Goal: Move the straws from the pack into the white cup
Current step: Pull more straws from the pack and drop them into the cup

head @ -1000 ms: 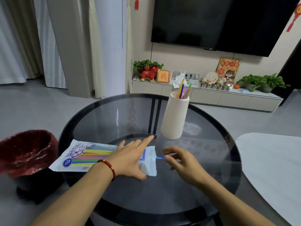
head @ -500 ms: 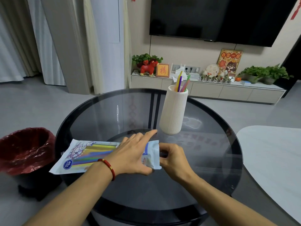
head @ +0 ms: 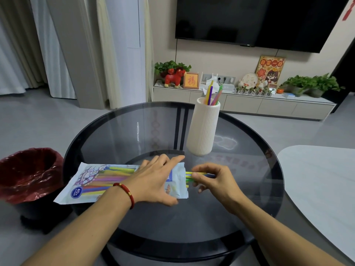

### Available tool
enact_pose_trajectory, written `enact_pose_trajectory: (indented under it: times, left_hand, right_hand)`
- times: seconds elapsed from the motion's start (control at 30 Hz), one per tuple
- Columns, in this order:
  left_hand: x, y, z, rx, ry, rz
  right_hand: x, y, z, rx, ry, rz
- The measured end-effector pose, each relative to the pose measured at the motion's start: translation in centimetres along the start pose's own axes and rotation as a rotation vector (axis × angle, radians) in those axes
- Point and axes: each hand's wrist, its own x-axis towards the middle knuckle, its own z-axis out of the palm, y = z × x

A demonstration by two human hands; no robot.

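We use the white cup (head: 203,129) as landmark: tall, ribbed, matte, narrowing at the base, standing upright on a round dark glass table (head: 240,204) with a black rim. Four thin plastic straws (head: 212,94), yellow, purple, pink and green, stick out of its mouth.

In front of the cup and to its left lies the pack (head: 96,182), a flat glossy white bag with a clear window showing coloured straws inside, its open end nearest the cup.

Left hand (head: 153,179), red cord bracelet (head: 125,191) on the wrist, lies palm down on the pack's open half, fingers straight and spread, pressing it to the glass.

Right hand (head: 215,179) sits in front of the cup, just right of the pack mouth, fingers curled, pinching a small bunch of straws (head: 189,176) that pokes out of the bag, yellow, green and blue.

Far left of the cup, beside the table, stands a bin (head: 28,175) with a crinkly red liner. Right of the cup we see the edge of a pale table (head: 322,181). Behind the cup: low cabinet (head: 249,104) with plants, red toy horse (head: 174,77), wall TV (head: 259,20).
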Motion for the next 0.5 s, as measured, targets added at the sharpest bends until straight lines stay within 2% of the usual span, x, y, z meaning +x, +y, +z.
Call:
enact_pose_trajectory:
  times: [0.2, 0.33, 0.43, 0.5]
  left_hand:
    - [-0.2, -1.4, 0.2, 0.039, -0.113, -0.073]
    - [-0.5, -1.1, -0.5, -0.035, -0.169, -0.181]
    - [-0.1, -0.4, -0.6, -0.069, -0.103, -0.219]
    - [0.1, 0.1, -0.3, -0.071, -0.030, -0.169]
  right_hand:
    - [0.9, -0.7, -2.5, 0.056, 0.090, -0.037]
    - [0.3, -0.9, -4.9, 0.172, 0.097, -0.018]
    - [-0.1, -1.5, -5.9, 0.270, 0.058, -0.032]
    - [-0.3, -2.2, -6.0, 0.339, 0.049, -0.037]
